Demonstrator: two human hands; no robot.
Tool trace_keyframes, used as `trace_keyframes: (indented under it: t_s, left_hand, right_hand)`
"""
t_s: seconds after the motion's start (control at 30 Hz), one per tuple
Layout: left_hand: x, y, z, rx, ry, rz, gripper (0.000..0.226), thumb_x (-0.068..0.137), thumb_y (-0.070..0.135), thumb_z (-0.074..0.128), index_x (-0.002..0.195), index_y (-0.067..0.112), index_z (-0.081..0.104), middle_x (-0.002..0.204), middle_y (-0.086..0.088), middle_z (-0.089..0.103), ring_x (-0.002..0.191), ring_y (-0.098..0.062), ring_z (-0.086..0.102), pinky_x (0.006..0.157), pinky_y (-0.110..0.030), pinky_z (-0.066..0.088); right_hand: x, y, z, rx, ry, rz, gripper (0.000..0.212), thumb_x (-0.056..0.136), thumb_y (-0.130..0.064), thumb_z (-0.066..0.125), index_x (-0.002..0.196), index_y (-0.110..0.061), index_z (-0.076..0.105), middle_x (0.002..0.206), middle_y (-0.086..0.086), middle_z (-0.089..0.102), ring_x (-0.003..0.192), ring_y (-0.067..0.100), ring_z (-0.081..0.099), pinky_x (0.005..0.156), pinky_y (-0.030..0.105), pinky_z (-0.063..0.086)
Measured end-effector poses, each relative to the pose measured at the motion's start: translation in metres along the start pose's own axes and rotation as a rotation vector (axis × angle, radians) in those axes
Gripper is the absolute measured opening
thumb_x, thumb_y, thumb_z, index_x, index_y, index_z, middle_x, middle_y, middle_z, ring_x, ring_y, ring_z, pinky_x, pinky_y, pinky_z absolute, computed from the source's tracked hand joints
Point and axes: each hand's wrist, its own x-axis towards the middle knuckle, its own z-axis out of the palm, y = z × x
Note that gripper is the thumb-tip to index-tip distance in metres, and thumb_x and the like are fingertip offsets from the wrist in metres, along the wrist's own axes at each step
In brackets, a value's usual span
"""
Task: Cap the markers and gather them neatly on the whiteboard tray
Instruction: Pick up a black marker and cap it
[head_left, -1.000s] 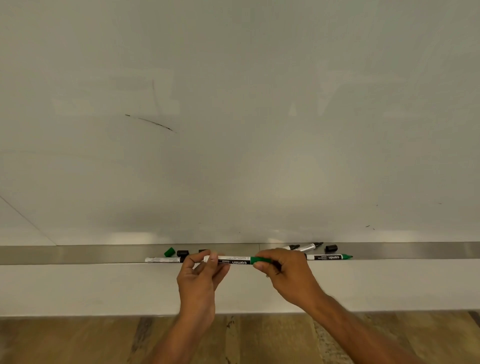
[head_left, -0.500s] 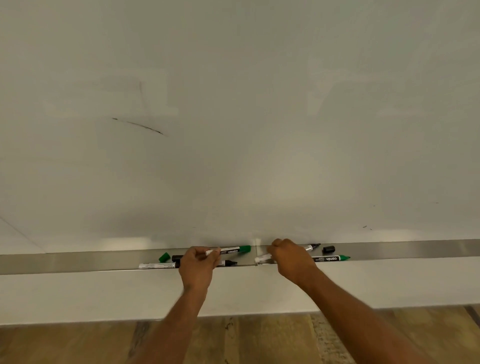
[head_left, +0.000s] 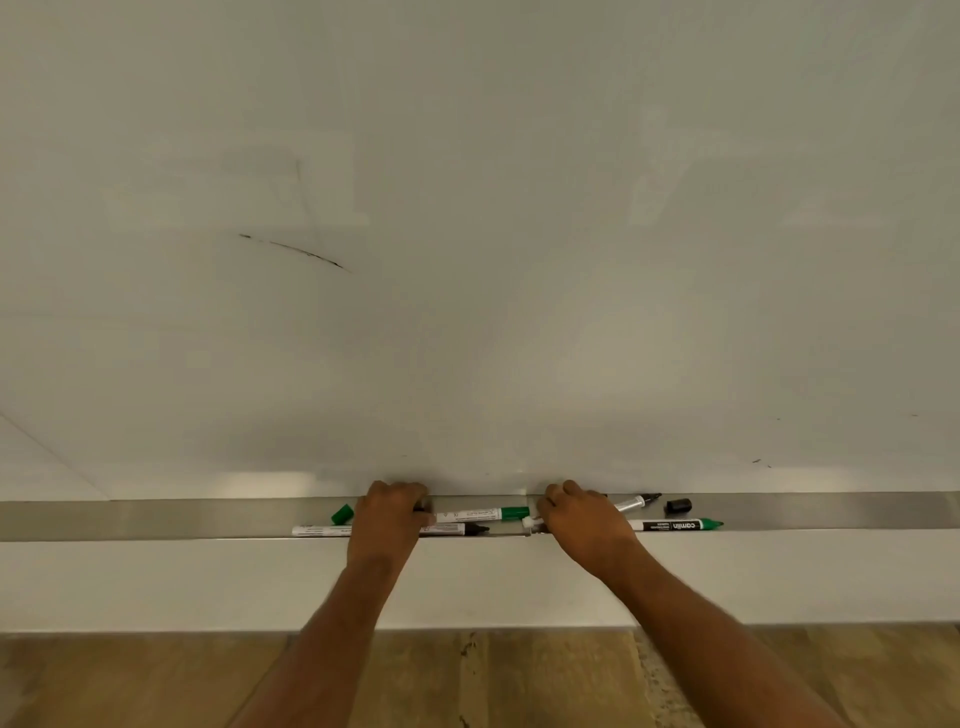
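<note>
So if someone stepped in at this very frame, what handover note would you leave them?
Left hand: down on the tray, over two markers; grip hidden.
Right hand: on the tray over another marker; grip hidden.
Done: capped green marker lies on the tray.
Left: black marker, uncapped green marker and second black marker show bare tips. Loose green cap lies left, black cap right. Cap them, then gather all.

The metal tray (head_left: 156, 519) carries four markers (head_left: 480, 515), a loose green cap (head_left: 342, 514) and a black cap (head_left: 678, 505).
</note>
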Motion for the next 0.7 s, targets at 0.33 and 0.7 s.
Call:
trace_keyframes:
  t_s: [0.33,0.7]
  left_hand:
    - [0.009,-0.009,0.001,0.264,-0.144,0.13,0.013,0.09,0.018,0.056,0.098,0.024,0.064,0.095,-0.004,0.071,0.086,-0.025,0.066,0.075,-0.038,0.057]
    - [-0.013,0.01,0.003,-0.2,0.165,0.14,0.022,0.085,0.001,0.065,0.103,0.013,0.069,0.102,-0.003,0.065,0.079,-0.014,0.065,0.078,-0.021,0.052]
  right_hand:
    - [-0.029,-0.005,-0.019,0.461,0.703,0.01,0.026,0.072,-0.009,0.082,0.093,-0.011,0.067,0.084,0.004,0.072,0.071,0.02,0.067,0.051,0.025,0.053]
    - [-0.073,-0.03,-0.031,1.769,0.73,0.478,0.033,0.076,0.002,0.077,0.097,-0.023,0.075,0.092,0.004,0.075,0.09,0.024,0.072,0.07,0.023,0.058]
